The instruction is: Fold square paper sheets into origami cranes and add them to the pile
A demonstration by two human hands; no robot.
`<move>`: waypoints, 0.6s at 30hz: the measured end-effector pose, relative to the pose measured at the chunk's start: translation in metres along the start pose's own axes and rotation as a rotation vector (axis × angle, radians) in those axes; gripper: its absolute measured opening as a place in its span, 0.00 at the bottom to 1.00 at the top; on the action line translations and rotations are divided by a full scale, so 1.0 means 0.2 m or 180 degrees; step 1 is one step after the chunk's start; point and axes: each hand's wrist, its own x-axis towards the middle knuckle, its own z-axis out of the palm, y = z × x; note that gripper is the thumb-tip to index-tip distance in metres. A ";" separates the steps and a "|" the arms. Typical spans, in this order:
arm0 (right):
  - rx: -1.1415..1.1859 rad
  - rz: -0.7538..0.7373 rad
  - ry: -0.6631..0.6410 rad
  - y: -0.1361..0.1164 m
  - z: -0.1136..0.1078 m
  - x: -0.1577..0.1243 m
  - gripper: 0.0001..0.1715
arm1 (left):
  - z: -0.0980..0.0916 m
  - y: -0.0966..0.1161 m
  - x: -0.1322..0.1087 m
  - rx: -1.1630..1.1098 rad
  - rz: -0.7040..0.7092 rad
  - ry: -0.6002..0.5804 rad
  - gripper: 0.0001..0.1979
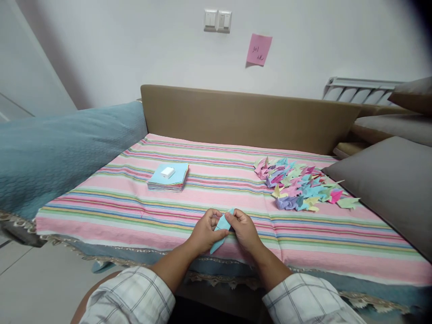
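Note:
A folded piece of light blue paper [222,224] is held between both hands near the front edge of the striped cloth. My left hand [206,231] grips it from the left, with the thumb pressed across its lower part. From the other side, my right hand [243,228] pinches its upper end between thumb and fingers. The paper is narrow and tilted, with its lower tip pointing down and left. To the right lies a pile of folded paper cranes [300,182] in many colours. A stack of square paper [170,180] sits at the left, topped by a small white box [168,173].
The pink striped cloth [219,189] covers a seat with a tan backrest [243,117]. Grey cushions [391,175] crowd the right side, and a blue covered armrest [74,139] bounds the left. A pink note [259,49] hangs on the wall near light switches [218,20].

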 end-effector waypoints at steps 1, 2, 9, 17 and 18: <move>0.0022 0.0022 -0.0017 0.00 0.00 0.00 0.22 | 0.00 0.01 0.00 0.0030 0.0008 0.0005 0.22; 0.0047 0.0044 -0.0036 0.01 0.00 0.00 0.22 | 0.01 0.01 0.00 0.0061 0.0015 0.0011 0.21; 0.0276 0.0012 0.0065 0.01 -0.01 0.00 0.19 | -0.01 0.03 0.00 -0.0058 -0.0194 0.0127 0.17; 0.0516 0.0015 0.0135 0.02 -0.01 0.01 0.18 | -0.03 0.06 -0.01 -0.0113 -0.0207 0.0281 0.12; 0.0546 0.0025 0.0157 0.02 -0.01 0.01 0.18 | -0.03 0.06 -0.01 -0.0137 -0.0190 0.0295 0.12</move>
